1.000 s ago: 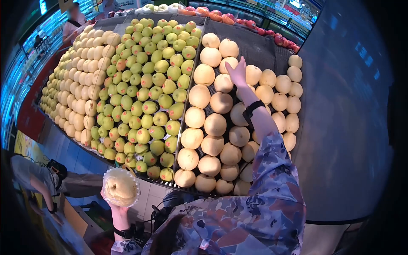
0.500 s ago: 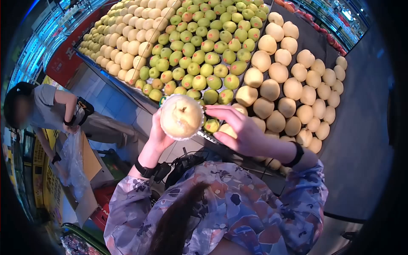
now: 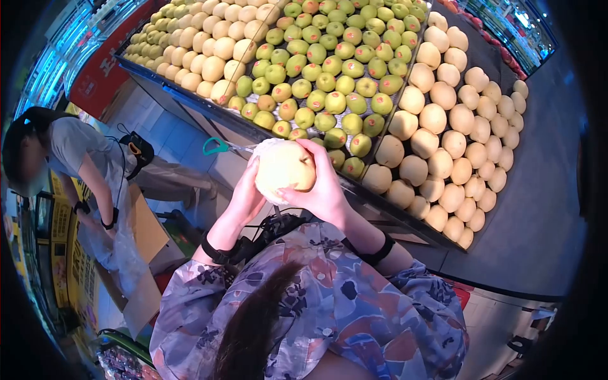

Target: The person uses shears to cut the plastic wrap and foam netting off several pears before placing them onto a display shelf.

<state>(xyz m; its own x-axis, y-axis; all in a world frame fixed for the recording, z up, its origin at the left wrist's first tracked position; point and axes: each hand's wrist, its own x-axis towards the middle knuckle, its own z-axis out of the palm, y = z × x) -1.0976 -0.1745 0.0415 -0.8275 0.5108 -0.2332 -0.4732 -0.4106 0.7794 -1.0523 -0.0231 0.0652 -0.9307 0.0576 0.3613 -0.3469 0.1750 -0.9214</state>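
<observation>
A large pale yellow pear [image 3: 292, 166] is held up in front of my chest, with a white foam net [image 3: 265, 174] round its left side. My left hand [image 3: 248, 193] supports the wrapped side. On the bare side my right hand [image 3: 328, 187] wraps its fingers and thumb round the fruit. Green scissor handles [image 3: 215, 146] stick out to the left, and their metal part runs toward my left hand; how they are held is hidden.
Beyond my hands a display holds green pears [image 3: 326, 82] with red stickers, between pale round pears [image 3: 443, 120] and more pale fruit [image 3: 209, 47]. At left a co-worker [image 3: 82, 149] bends over a cardboard box [image 3: 147, 228] with clear plastic.
My right hand has come from the display edge onto the pear. The pear has turned on its side, its stem end now facing right. The scissor handles show more. The co-worker's arms have shifted.
</observation>
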